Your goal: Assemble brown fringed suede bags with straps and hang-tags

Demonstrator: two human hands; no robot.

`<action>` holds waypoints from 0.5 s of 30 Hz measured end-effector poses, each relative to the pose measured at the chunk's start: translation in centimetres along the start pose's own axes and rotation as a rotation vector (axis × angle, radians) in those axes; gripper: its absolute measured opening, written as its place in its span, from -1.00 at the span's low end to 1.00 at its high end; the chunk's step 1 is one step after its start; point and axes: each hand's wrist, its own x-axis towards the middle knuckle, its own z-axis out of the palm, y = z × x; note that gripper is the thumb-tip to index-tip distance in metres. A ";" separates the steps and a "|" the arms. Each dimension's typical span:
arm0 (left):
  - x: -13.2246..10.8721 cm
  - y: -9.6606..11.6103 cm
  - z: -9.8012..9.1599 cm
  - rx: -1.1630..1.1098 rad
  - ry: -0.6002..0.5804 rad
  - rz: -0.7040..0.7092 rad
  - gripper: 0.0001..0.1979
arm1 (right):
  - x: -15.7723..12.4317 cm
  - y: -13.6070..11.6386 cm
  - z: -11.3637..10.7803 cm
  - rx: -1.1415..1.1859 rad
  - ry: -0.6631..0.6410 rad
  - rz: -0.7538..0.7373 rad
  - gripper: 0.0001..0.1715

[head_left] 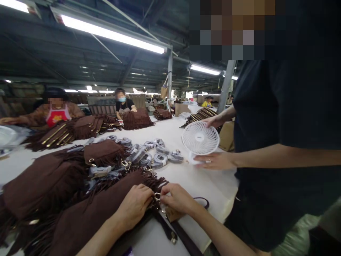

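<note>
My left hand [137,204] lies at the edge of a dark brown fringed bag [98,204], its fingers closed near gold-coloured metal hardware [157,195]. Opposite it, my right hand [177,200] pinches the same area, with a gold ring or clasp between the two hands. A brown tag [173,214] hangs just under my right fingers. Dark straps [183,236] run down from there toward the table's near edge, and one short strap end [166,227] carries a metal clip. What exactly each fingertip grips is partly hidden.
Wrapped grey strap coils [160,160] lie beyond my hands. More brown fringed bags [45,177] are piled left and far across the white table [170,133]. On the right, a standing person in dark clothes [266,117] holds a white fan [200,138]. Two people sit opposite.
</note>
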 end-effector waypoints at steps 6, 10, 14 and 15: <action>-0.5 -0.4 -0.3 -0.059 -0.022 -0.056 -0.59 | 0.7 0.1 0.1 0.232 -0.156 0.056 -0.88; 0.6 -0.2 -0.8 -0.039 -0.015 -0.196 -0.73 | 0.8 -0.5 -0.5 0.369 -0.137 0.094 -0.89; 1.1 -0.4 -0.6 -0.115 -0.022 -0.184 -0.82 | 0.7 -0.7 -0.5 0.440 -0.081 0.094 -0.89; 1.2 -0.5 -0.5 -0.117 -0.035 -0.180 -0.81 | 0.7 -0.6 -0.3 0.450 -0.072 0.090 -0.89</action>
